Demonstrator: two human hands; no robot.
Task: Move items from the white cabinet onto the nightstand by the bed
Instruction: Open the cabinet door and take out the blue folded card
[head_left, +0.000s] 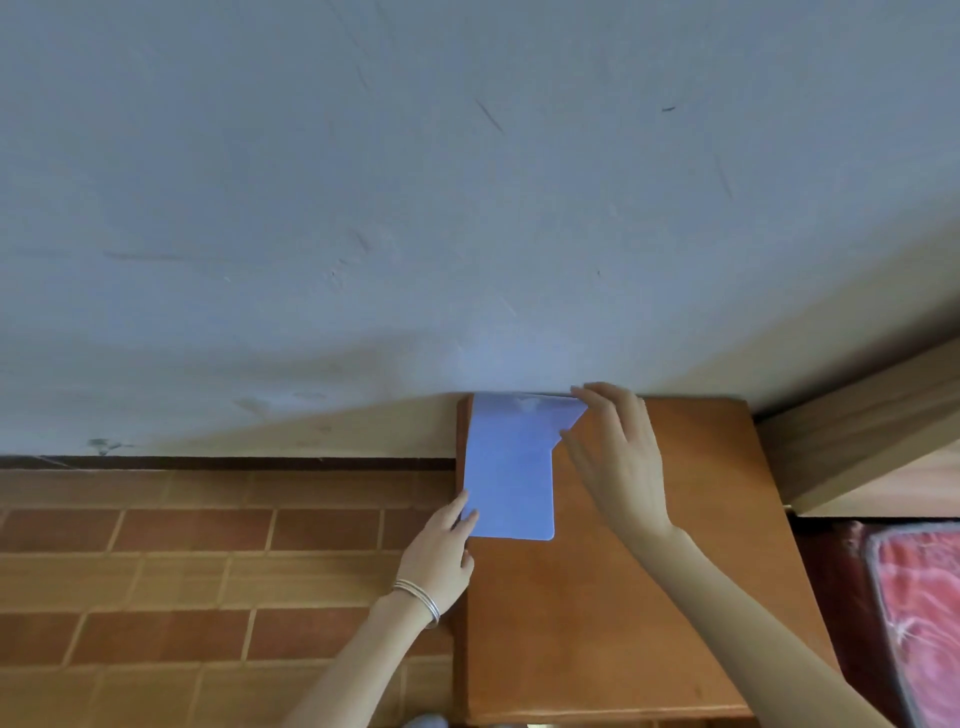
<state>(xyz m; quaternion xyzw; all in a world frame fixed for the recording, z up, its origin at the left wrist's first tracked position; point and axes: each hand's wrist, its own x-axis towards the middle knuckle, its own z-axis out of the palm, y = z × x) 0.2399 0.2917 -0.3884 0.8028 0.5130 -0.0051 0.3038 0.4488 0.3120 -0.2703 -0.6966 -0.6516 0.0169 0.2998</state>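
A flat pale blue sheet-like item (506, 473) lies on the brown wooden nightstand (623, 613), along its left edge, with its far end against the wall. My left hand (441, 556), with thin bangles on the wrist, pinches the item's near left corner. My right hand (618, 457) rests with spread fingers on the item's far right corner and right edge. The white cabinet is out of view.
A grey-white wall (415, 182) rises directly behind the nightstand. Brown floor tiles (182, 571) lie to the left. A wooden bed frame (872, 441) and a red patterned bed cover (924, 623) are at the right.
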